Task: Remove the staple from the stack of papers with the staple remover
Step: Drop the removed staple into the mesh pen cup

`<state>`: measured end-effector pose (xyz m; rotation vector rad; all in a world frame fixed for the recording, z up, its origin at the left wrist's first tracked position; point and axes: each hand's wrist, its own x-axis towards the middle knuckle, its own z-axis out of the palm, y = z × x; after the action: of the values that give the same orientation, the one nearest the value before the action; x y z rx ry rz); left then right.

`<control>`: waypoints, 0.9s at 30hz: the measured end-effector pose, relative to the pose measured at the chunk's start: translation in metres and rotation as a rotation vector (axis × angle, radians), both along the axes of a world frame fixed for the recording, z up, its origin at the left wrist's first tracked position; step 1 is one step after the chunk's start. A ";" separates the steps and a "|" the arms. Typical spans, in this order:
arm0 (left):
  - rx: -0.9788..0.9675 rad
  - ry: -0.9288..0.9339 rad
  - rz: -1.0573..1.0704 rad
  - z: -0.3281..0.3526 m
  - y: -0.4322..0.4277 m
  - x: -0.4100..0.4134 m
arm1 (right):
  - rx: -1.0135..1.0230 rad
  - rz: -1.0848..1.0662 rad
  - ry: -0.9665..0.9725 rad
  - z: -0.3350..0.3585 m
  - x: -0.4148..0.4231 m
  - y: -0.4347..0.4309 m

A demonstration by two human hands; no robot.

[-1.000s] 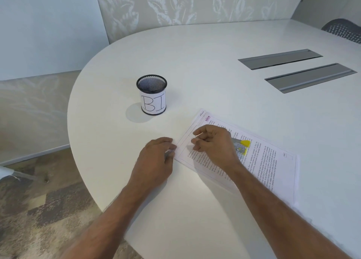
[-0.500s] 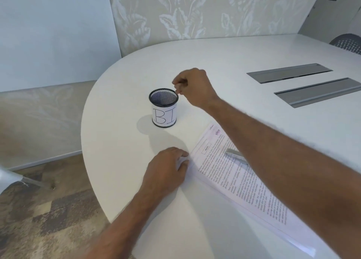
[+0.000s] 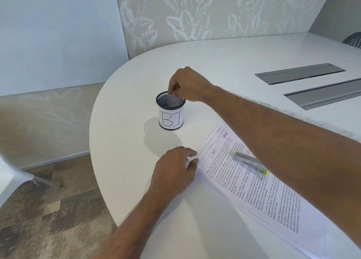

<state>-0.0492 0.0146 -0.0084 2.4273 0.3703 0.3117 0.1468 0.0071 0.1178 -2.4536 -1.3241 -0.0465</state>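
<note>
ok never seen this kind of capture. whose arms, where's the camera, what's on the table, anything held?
There is no robot here: these are a person's two bare arms, filmed by one wide-angle camera worn on the head, looking forward and down. On the white table stand a black mesh cup labelled "BI" and a stack of papers, with the staple remover lying on top of it. The right hand has its fingertips pinched over the cup's mouth; whether they pinch anything is too small to tell. The left hand rests at the stack's edge.
</note>
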 end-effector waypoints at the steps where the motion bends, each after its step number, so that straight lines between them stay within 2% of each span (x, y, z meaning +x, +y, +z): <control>1: 0.005 0.002 -0.002 -0.001 0.000 0.000 | 0.033 0.002 0.014 0.001 -0.001 -0.005; 7: 0.002 0.006 0.007 -0.004 -0.002 0.002 | 0.332 -0.105 0.123 -0.023 -0.020 -0.086; 13: 0.006 0.010 -0.005 -0.003 -0.010 0.009 | 0.128 -0.328 0.317 -0.079 -0.031 -0.195; 18: 0.024 0.022 0.026 -0.005 -0.016 0.017 | -0.069 -0.305 0.347 -0.108 -0.047 -0.233; 24: 0.021 0.029 0.022 -0.008 -0.019 0.022 | 0.138 -0.361 0.363 -0.122 -0.045 -0.239; 27: 0.038 0.032 0.021 -0.009 -0.018 0.023 | 0.223 -0.447 0.289 -0.119 -0.028 -0.239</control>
<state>-0.0266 -0.0031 -0.0170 2.4690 0.4074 0.2921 0.1185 -0.2323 -0.0010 -2.4010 -0.6036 0.0460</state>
